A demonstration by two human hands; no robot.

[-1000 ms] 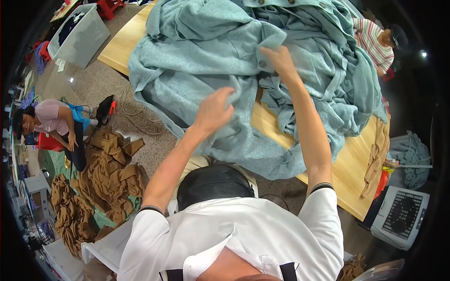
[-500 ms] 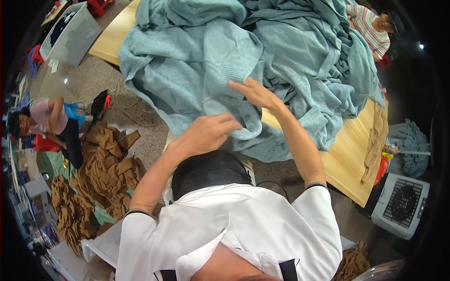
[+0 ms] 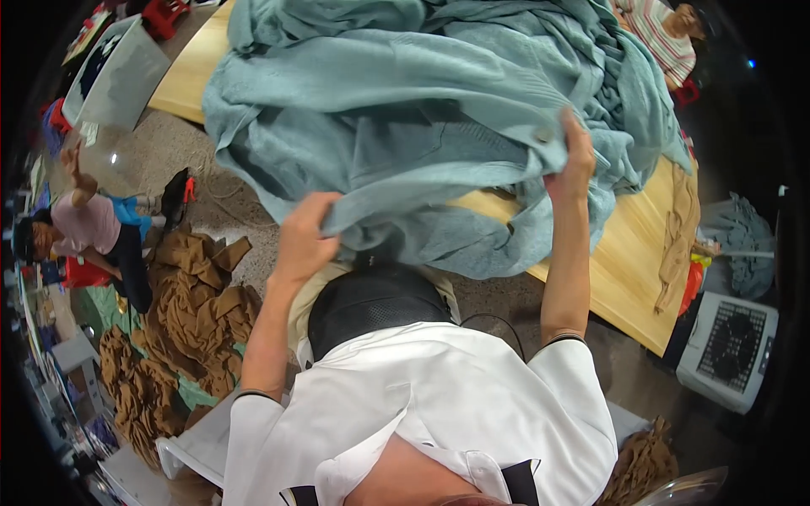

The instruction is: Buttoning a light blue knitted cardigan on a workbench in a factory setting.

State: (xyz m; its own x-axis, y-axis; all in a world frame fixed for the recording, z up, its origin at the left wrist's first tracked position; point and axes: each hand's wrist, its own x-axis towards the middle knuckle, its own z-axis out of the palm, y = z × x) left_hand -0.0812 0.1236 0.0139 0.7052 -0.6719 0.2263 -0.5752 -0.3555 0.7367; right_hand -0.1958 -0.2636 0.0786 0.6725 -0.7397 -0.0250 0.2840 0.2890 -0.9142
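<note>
A teal knit garment point(image 3: 396, 190) with ribbed edging is stretched between my hands, partly over the table's front edge and above my lap. My left hand point(image 3: 308, 240) pinches its lower left edge. Farther out on the right, my right hand point(image 3: 575, 156) grips a ribbed corner, where a small round button-like spot shows near the thumb. Between the hands the cloth hangs in loose, partly open folds. Behind it a heap of the same teal knitwear point(image 3: 540, 42) covers most of the table. Where one piece ends and another begins is hard to make out.
The wooden table point(image 3: 629, 291) carries a tan cloth strip point(image 3: 677, 240) on its right side. Brown garments point(image 3: 198, 291) lie heaped at left, near a seated person point(image 3: 89, 223). A grey bin point(image 3: 126, 80) stands far left, a fan-like box point(image 3: 730, 350) at right. Another person point(image 3: 658, 38) is far right.
My hands have moved apart, the left toward the left, the right outward to the right. The teal knit is now spread between them. The person at left has raised an arm.
</note>
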